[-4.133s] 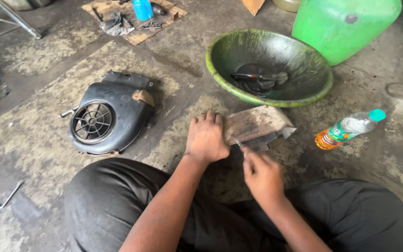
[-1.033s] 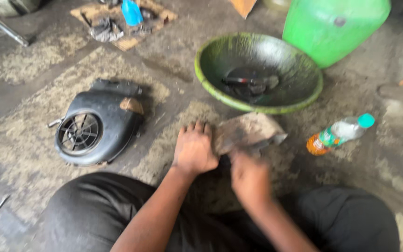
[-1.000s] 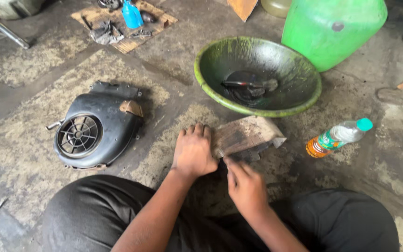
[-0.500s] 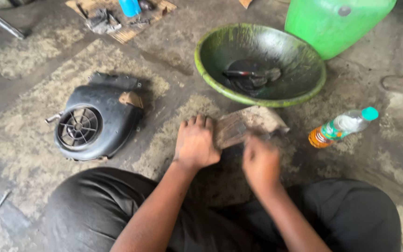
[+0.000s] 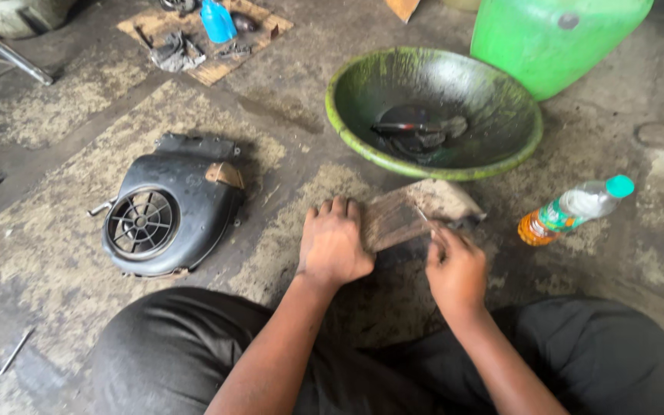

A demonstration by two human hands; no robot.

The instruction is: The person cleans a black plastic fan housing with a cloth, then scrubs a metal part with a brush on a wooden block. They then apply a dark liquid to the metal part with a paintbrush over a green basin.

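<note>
A bent rod (image 5: 11, 355) lies far left on the stained floor (image 5: 55, 230); a black fan cover (image 5: 169, 219) sits beside it; the left hand (image 5: 333, 244) presses flat, fingers together, on a rusty metal plate (image 5: 413, 215); the right hand (image 5: 455, 269) pinches a thin tool (image 5: 426, 220) against that plate; behind sit a green basin (image 5: 432, 107) and a plastic bottle (image 5: 574, 210).

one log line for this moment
left hand: flat on dirty block | right hand: thin tool against block | nearby: green basin, fan cover, bottle
</note>
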